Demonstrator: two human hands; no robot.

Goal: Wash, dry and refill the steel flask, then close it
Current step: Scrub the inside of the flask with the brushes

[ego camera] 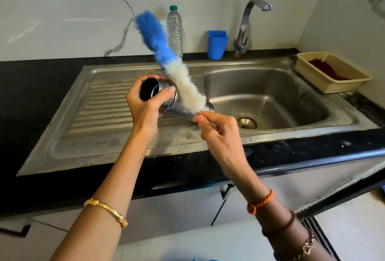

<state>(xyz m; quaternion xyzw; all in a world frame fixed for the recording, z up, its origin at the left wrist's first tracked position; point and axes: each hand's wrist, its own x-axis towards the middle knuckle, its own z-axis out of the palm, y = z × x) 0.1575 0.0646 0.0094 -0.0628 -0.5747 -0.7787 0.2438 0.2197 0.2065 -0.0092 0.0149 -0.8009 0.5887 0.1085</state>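
Silver flask (179, 110), brush (166, 58) blue at far end and white near (fluffy), blue cup (216, 44), green-capped clear bottle (175, 29), cream basket (333, 73) far right, white grey-veined wall (62, 10), black counter (31, 93)

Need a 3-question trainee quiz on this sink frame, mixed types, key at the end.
1. True or false: the bottle brush is inside the steel flask.
2. Which hand grips the flask near its open mouth? A) left hand B) right hand
3. Fill in: the blue cup stands beside the ____.

Key:
1. False; the brush is outside, crossing in front of the flask.
2. A; the right hand pinches the brush's end.
3. Tap.
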